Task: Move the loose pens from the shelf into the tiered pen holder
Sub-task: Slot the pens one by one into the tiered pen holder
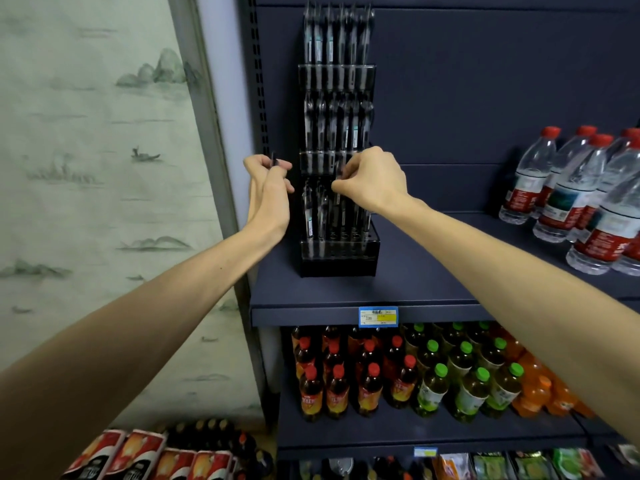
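Your right hand [372, 178] is up at the tiered pen holder [337, 147], fingers and thumb pinched on a dark pen [337, 183] that hangs just in front of the holder, between the middle tier and the lowest one. The pen's tip seems to point down toward the bottom row, though blur and the clear plastic make its exact line hard to read. Your left hand [268, 187] waits just left of the holder, fingers curled round at least one more dark pen [273, 160], whose end pokes up above your knuckles; how many it grips cannot be told.

The holder stands at the left end of the dark blue shelf [398, 282], with all three tiers already carrying pens. No loose pens show on the bare shelf surface, so the ones in your hands look to be among the last.

Watch a few things. The slots are narrow and closely packed, so a tilted pen may catch on a neighbour's clip or on the clear front lip and jam instead of dropping in. Pushing harder against that could tip or slide the tall, narrow holder, which nothing appears to steady. Your left grip is also crowded near the upright post, so a shift there may drop a pen off the shelf edge onto the bottles [398, 372] below.
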A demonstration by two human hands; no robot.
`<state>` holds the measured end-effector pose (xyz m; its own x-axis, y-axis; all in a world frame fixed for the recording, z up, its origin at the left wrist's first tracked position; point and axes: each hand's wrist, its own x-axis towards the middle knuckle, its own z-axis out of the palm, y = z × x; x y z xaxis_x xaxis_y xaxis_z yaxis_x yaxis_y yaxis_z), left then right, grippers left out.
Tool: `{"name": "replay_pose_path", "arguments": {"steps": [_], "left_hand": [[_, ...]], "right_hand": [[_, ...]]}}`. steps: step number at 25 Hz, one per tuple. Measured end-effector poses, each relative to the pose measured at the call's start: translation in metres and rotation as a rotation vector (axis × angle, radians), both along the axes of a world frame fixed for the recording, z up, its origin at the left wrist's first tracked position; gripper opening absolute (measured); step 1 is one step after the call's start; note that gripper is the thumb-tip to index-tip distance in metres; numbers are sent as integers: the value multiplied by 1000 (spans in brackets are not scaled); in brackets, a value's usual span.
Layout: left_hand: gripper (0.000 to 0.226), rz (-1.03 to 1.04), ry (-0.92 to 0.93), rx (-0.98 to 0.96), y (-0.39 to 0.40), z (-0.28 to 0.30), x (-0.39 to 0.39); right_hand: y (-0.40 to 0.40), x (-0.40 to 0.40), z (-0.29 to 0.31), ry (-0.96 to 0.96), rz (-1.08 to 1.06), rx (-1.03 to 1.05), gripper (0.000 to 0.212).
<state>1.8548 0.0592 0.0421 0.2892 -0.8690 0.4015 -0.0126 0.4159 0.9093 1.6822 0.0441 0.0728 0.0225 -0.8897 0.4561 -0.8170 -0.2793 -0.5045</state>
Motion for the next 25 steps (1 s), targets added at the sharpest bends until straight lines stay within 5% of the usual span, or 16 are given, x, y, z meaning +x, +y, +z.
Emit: {"name": "replay_pose_path", "arguments": {"steps": [11, 15, 18, 21, 25], "left_hand": [[13, 35, -145, -83, 2, -15, 1], [8, 85, -234, -161, 4, -16, 7], [10, 45, -200, -157, 8, -17, 1], [17, 39, -188, -148, 12, -18, -10], [23, -9, -149, -112, 19, -17, -15]], "right_hand": [[6, 12, -21, 216, -50, 194, 14], [15, 3, -11, 11, -25, 99, 22], [25, 3, 5, -318, 214, 31, 20], [34, 10, 3, -314, 386, 17, 18], [28, 1, -8, -371, 298, -69, 15]]}}
